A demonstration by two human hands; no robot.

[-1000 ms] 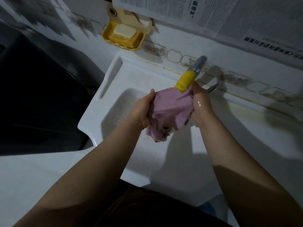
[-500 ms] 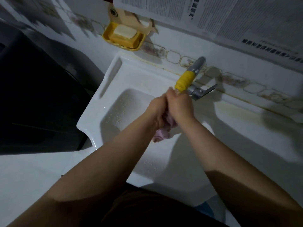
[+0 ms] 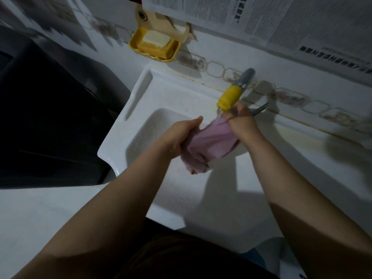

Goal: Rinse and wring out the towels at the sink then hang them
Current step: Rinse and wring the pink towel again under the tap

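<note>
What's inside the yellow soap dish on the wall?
A pale bar of soap lies in the yellow soap dish, its top showing. The dish floor under the bar is hidden.

The towel [image 3: 213,142] is pale pink, the sink [image 3: 141,93] white. The tap [image 3: 235,91] is grey with a yellow tip. A yellow soap dish [image 3: 154,47] holds a white bar [image 3: 156,38]; the wall tiles [image 3: 216,69] carry an octagon border.

Printed newspaper sheets [image 3: 261,19] pasted on the wall above the sink, seen upside down. Small columns too fine and blurred to read. One larger headline fragment in Chinese characters near the top middle, apparently ending in "衣", otherwise unclear. Another bold line of Chinese characters at the far right [image 3: 332,57], inverted and illegible. No other labels, brands or numbers legible.
</note>
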